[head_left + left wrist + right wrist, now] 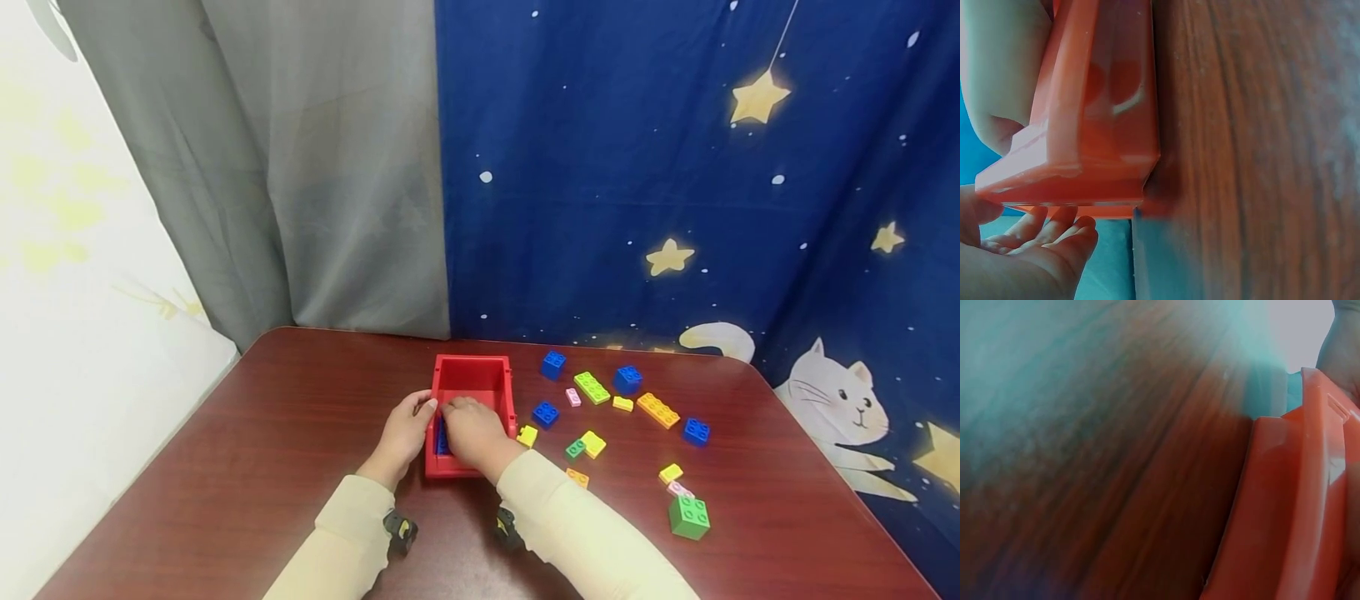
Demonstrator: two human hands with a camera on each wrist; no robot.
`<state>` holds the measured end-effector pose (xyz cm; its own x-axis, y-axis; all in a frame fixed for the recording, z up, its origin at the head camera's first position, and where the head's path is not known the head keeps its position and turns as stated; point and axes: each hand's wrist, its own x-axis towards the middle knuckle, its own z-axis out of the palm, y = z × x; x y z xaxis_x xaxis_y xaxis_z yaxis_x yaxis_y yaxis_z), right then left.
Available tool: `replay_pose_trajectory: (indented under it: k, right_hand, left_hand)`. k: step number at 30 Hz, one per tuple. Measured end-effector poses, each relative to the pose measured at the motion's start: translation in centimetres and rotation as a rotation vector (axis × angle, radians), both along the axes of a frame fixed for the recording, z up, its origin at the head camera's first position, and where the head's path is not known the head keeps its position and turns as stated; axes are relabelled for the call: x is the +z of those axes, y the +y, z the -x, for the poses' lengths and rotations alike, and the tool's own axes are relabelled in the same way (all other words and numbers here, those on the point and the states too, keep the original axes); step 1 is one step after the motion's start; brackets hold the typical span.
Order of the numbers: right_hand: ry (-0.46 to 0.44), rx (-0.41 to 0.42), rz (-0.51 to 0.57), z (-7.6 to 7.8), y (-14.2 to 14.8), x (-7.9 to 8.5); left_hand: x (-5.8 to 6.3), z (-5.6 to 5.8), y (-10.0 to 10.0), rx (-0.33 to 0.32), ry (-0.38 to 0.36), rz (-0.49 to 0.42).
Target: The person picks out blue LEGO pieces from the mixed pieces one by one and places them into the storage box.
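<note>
A red open-topped plastic box (471,362) stands on the table, and a blue brick (442,437) shows inside along its left wall. My left hand (405,433) grips the box's left side, with the thumb near the rim and the other fingers against the outside; the left wrist view shows this hand (1035,256) at the box wall (1104,125). Down inside the box is my right hand (476,432). Its fingertips are mostly hidden, so whether they hold a brick cannot be told. In the right wrist view the box's rim (1313,487) covers most of that hand.
Right of the box lie loose toy bricks: several blue ones (627,380), a lime one (592,387), an orange one (657,410), yellow ones (593,444), pink ones (573,397) and a large green one (689,517). Curtains (360,208) hang behind the brown table (300,417).
</note>
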<state>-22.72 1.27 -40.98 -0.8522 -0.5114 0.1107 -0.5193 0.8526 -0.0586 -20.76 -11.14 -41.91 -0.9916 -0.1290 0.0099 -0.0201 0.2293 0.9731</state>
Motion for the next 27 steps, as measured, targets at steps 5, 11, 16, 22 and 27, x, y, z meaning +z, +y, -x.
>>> replay_pose_trajectory:
  k: [5,11,16,22,27]
  right_hand:
    - [0.053,0.024,-0.012,-0.5,0.4,0.2]
    - [0.074,0.061,0.005,-1.6,1.2,0.9]
    - [0.153,0.105,0.036,-2.7,2.7,1.8]
    - [0.239,0.158,0.095,-3.9,5.0,2.7]
    - [0.26,0.137,0.121,-4.5,7.2,3.5]
  left_hand:
    - [0.0,0.0,0.1,-0.006,-0.007,0.005]
    - [0.0,0.0,-0.1,-0.017,-0.018,0.015]
    - [0.0,0.0,-0.3,-0.015,-0.032,0.026]
    - [0.1,0.0,-0.4,-0.015,-0.055,0.047]
    - [0.2,-0.1,-0.4,-0.025,-0.078,0.059]
